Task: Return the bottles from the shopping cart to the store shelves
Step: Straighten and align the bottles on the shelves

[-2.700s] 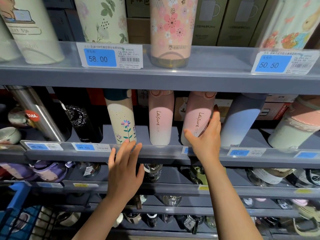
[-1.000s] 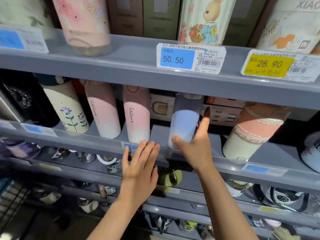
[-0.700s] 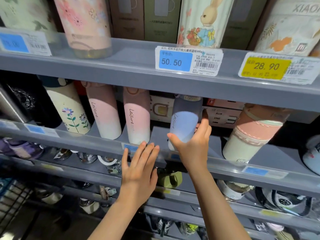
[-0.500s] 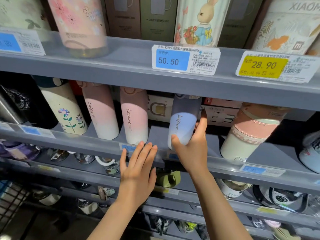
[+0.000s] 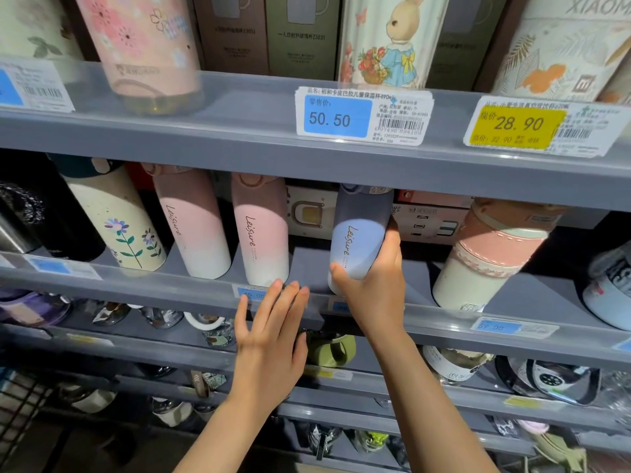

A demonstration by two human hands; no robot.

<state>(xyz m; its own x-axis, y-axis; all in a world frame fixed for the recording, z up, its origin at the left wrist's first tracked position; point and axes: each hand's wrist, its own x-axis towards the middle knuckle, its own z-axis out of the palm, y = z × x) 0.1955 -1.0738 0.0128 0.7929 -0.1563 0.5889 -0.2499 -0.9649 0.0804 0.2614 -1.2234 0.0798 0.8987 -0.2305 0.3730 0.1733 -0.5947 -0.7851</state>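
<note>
A blue "Leisure" bottle (image 5: pixel 358 240) stands on the middle grey shelf (image 5: pixel 426 312), leaning a little to the left. My right hand (image 5: pixel 374 285) grips its lower part, thumb on the front and fingers round the right side. To its left stand two pink "Leisure" bottles (image 5: pixel 263 233) (image 5: pixel 194 223) and a cream flowered bottle (image 5: pixel 119 227). My left hand (image 5: pixel 273 339) lies flat with straight fingers on the shelf's front rail, just below the nearer pink bottle, holding nothing.
A pink-and-cream mug (image 5: pixel 488 257) stands right of the blue bottle. The upper shelf (image 5: pixel 239 141) carries printed tumblers, boxes and price tags. Lower shelves hold several glass bottles. A wire cart edge (image 5: pixel 17 411) shows at the bottom left.
My right hand went from the second pink bottle to the blue one and closed round it. The blue bottle has turned, so its "Leisure" lettering faces front. My left hand slid right along the rail.
</note>
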